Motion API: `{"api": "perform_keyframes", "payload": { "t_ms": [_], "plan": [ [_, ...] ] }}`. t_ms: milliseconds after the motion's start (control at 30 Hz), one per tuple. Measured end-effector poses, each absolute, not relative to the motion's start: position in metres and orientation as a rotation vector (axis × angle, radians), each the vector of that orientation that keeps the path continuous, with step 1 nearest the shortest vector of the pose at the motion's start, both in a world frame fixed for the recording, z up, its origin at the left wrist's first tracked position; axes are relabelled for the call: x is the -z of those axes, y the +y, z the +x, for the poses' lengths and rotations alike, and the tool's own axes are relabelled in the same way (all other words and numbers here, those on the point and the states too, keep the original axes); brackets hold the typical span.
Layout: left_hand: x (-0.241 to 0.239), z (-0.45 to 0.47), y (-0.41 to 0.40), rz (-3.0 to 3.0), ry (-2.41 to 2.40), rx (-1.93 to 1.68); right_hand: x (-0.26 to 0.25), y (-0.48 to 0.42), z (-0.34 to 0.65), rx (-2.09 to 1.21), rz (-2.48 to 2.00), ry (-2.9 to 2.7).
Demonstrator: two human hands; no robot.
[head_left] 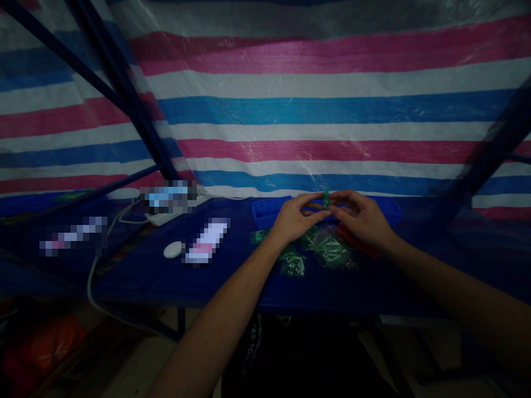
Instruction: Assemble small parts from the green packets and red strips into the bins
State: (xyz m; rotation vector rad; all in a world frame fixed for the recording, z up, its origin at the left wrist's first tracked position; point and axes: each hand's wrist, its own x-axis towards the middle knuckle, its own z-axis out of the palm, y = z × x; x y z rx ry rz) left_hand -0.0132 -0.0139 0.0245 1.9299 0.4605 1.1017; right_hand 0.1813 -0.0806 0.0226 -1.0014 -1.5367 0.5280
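Observation:
Between the fingertips of my left hand point(299, 213) and my right hand point(360, 214) stands a small green plastic packet point(326, 198), held upright above the table. Both hands have their fingers closed on it. Under them lies a pile of clear and green plastic packets point(329, 249) with small light pieces inside. A separate small packet point(293, 264) lies nearer to me, below my left wrist. Something red and flat point(365, 244) sits beneath my right hand, partly covered. Behind the hands are a blue tray point(269, 210) and another blue tray point(390, 209).
On the blue table point(232, 287), to the left, lie a phone point(207, 240) with a lit screen and a round white object point(173, 250). Farther back is a white power strip point(178, 210) with cables. Blue metal posts point(124, 99) and a striped sheet point(311, 110) bound the space.

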Motion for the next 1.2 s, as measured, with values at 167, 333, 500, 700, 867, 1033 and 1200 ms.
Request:
{"api": "perform_keyframes", "payload": {
  "t_ms": [167,333,500,700,867,1033,1200],
  "plan": [
    [-0.025,-0.016,-0.010,2.018,0.527,-1.151,-0.028,-0.087,0.176,-0.563,-1.002,-1.588],
    [-0.024,-0.016,-0.004,1.955,0.576,-1.227,-0.024,-0.083,0.179,-0.347,-1.051,-1.500],
    [-0.024,-0.012,-0.007,1.735,0.443,-1.129,-0.022,-0.076,0.185,-0.417,-1.042,-1.498],
    [-0.025,-0.015,-0.008,1.696,0.462,-1.115,-0.022,-0.078,0.183,-0.566,-1.027,-1.512],
    [-0.026,-0.016,-0.004,1.748,0.471,-1.153,-0.025,-0.076,0.185,-0.568,-1.024,-1.457],
    [-0.027,-0.024,0.004,1.898,0.600,-1.348,-0.027,-0.075,0.190,-0.463,-1.053,-1.498],
    [-0.032,-0.043,0.014,2.296,0.944,-1.505,-0.032,-0.084,0.189,-0.088,-1.143,-1.721]
  ]
}}
